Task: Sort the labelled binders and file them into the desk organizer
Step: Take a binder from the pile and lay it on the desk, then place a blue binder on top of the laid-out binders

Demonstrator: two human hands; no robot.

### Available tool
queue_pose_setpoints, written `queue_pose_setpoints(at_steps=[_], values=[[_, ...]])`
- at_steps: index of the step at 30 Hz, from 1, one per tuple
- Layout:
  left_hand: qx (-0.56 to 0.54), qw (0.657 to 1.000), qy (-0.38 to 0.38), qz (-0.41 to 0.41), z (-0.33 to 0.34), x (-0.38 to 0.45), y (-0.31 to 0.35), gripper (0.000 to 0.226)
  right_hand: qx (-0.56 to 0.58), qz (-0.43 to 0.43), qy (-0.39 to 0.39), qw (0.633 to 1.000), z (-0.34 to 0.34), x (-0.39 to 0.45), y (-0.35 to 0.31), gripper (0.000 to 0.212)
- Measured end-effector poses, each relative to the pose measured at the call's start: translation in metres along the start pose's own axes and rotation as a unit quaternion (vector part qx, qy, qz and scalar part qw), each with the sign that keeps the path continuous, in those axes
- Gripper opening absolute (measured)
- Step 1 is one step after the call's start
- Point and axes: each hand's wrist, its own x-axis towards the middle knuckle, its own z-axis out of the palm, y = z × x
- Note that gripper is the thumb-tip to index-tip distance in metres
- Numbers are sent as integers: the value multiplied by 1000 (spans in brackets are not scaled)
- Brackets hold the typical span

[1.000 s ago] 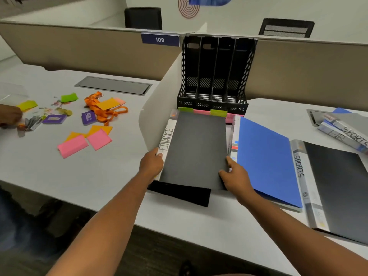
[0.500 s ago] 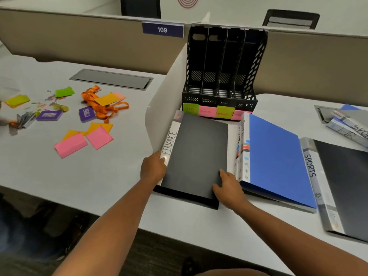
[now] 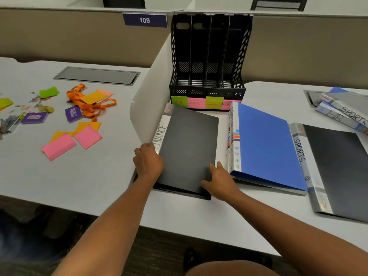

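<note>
A black binder with FINANCE on its white spine lies flat in front of the black mesh desk organizer. My left hand grips its spine edge near the bottom. My right hand rests on its lower right corner, fingers on the cover. The organizer's slots stand empty, with green and pink sticky labels along its base. A blue binder lies to the right, then a black SPORTS binder. Two more binders, SPORTS over HR, are stacked at the far right.
A white divider panel curves up just left of the FINANCE binder. Left of it lie pink and orange sticky notes, an orange lanyard, purple cards and paper clips. Beige partition walls run behind the organizer. The desk's front edge is close to my arms.
The FINANCE binder's cover has closed flat over the lower black flap that stuck out. My right hand slid from the right edge onto the lower corner. The view tilted closer.
</note>
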Motion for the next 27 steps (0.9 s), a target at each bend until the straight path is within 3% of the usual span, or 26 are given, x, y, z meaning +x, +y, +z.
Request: queue_pose_setpoints(at_steps=[4, 8, 13, 18, 24, 27], values=[[-59, 996, 36, 49, 6, -5, 14, 35, 37, -45, 18, 998, -12, -11, 1, 54], [-144, 983, 10, 110, 9, -5, 44, 37, 83, -74, 39, 993, -33, -17, 5, 50], [-211, 965, -23, 157, 17, -15, 105, 40, 154, -107, 88, 978, -67, -17, 32, 29], [-251, 954, -28, 159, 38, -30, 173, 36, 227, -88, 139, 960, -106, -11, 92, 13], [-349, 929, -50, 111, 64, -54, 272, 35, 270, -36, 174, 946, -156, -13, 182, 13], [-355, 922, -68, 136, 76, -65, 322, 35, 300, -5, 186, 936, -183, -11, 227, 13]])
